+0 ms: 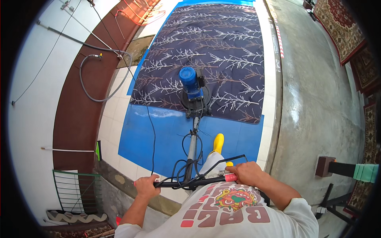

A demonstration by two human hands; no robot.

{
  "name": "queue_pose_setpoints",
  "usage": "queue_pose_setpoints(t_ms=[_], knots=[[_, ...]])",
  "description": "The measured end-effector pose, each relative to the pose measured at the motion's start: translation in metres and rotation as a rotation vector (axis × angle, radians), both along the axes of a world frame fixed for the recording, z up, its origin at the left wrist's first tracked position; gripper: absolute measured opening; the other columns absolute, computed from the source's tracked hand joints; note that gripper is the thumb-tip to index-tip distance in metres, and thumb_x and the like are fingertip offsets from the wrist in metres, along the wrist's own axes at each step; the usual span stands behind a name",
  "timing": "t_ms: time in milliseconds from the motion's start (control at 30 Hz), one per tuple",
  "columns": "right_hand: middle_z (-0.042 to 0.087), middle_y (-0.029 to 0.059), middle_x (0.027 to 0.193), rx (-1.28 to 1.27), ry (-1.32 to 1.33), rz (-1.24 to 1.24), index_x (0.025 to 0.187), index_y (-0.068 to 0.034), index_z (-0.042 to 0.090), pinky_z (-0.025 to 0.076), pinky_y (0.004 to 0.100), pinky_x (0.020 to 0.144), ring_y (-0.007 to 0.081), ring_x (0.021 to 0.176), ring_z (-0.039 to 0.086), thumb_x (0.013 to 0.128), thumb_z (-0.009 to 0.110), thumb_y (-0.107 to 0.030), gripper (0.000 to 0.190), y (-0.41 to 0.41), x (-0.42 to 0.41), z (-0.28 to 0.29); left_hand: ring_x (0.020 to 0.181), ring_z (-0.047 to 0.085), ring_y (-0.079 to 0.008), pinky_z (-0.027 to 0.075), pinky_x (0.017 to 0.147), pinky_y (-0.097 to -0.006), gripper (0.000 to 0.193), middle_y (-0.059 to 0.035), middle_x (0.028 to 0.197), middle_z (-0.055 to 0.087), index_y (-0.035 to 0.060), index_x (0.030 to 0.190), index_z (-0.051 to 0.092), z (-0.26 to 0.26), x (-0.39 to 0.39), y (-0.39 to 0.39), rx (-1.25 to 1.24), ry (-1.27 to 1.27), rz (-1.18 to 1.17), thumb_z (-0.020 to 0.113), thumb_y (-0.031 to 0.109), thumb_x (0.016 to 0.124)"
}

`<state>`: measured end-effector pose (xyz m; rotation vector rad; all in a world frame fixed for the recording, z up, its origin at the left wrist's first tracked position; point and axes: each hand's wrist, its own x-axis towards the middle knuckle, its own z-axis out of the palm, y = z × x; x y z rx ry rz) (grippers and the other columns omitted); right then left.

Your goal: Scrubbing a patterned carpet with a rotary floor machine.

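My left hand (pixel 147 186) grips the left end of the black handlebar (pixel 205 181) of a rotary floor-scrubbing machine. At the other end, my right hand (pixel 247 173) is closed around the red grip (pixel 231 177), the thumb side near a small metal switch part (pixel 221 172). A grey pole (pixel 193 144) runs from the bar to the machine's blue motor (pixel 189 78) and black round base (pixel 196 102). The base rests on the near edge of a dark rug (pixel 238 102) patterned with white and brown branches. Black cable loops (pixel 178 175) hang around the pole.
Blue matting (pixel 140 134) lies under the rug, bordered by white tiles (pixel 113 110). A power cord (pixel 153 134) crosses the matting at left. A grey hose (pixel 86 92) hangs by the wall. Patterned carpets (pixel 339 29) hang at right. My yellow boot (pixel 218 142) stands beside the pole.
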<state>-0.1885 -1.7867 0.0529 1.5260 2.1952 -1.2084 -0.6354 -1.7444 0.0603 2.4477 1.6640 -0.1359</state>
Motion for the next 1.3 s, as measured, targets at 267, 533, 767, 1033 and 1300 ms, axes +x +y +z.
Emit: queue_pose_setpoints(t_ms=[267, 533, 767, 1033, 1300], knots=[[0.072, 0.0122, 0.101, 0.033, 0.003, -0.017, 0.141, -0.023, 0.057, 0.056, 0.0455, 0.068, 0.0321, 0.086, 0.073, 0.086, 0.068, -0.023, 0.056, -0.023, -0.016, 0.026, 0.056, 0.065, -0.0300, 0.048, 0.053, -0.0440, 0.032, -0.0029, 0.061, 0.066, 0.0227, 0.089, 0.071, 0.009, -0.024, -0.023, 0.015, -0.078, 0.018, 0.069, 0.017, 0.057], [0.071, 0.0154, 0.090, 0.140, 0.045, -0.111, 0.124, -0.015, 0.059, 0.055, 0.0462, 0.059, 0.0332, 0.077, 0.072, 0.094, 0.054, -0.016, 0.030, -0.055, -0.022, 0.031, 0.061, 0.068, -0.0294, 0.051, 0.058, -0.0415, 0.031, -0.0025, 0.064, 0.068, 0.0194, 0.087, 0.071, 0.022, -0.023, -0.015, 0.004, -0.038, -0.046, 0.069, 0.015, 0.057], [0.070, 0.0165, 0.090, 0.141, 0.016, -0.192, 0.128, -0.014, 0.057, 0.054, 0.0461, 0.058, 0.0336, 0.075, 0.072, 0.093, 0.056, -0.016, 0.034, -0.073, -0.024, 0.040, 0.052, 0.062, -0.0280, 0.046, 0.052, -0.0413, 0.024, -0.0028, 0.057, 0.061, 0.0203, 0.080, 0.069, 0.012, -0.025, 0.000, 0.082, -0.052, -0.181, 0.069, 0.019, 0.056], [0.070, 0.0170, 0.092, 0.148, 0.006, -0.323, 0.130, -0.015, 0.057, 0.054, 0.0460, 0.058, 0.0337, 0.076, 0.072, 0.092, 0.058, -0.016, 0.038, -0.095, -0.026, 0.043, 0.050, 0.060, -0.0263, 0.046, 0.054, -0.0404, 0.024, -0.0033, 0.056, 0.060, 0.0205, 0.083, 0.069, 0.022, 0.004, 0.035, 0.094, -0.104, -0.313, 0.068, 0.016, 0.059], [0.070, 0.0164, 0.093, 0.083, -0.031, -0.423, 0.134, -0.016, 0.057, 0.055, 0.0463, 0.060, 0.0337, 0.079, 0.072, 0.091, 0.061, -0.017, 0.043, -0.120, -0.037, 0.041, 0.052, 0.061, -0.0248, 0.046, 0.054, -0.0406, 0.024, -0.0030, 0.058, 0.061, 0.0174, 0.087, 0.068, 0.017, 0.020, 0.059, 0.132, -0.078, -0.479, 0.068, 0.014, 0.063]])
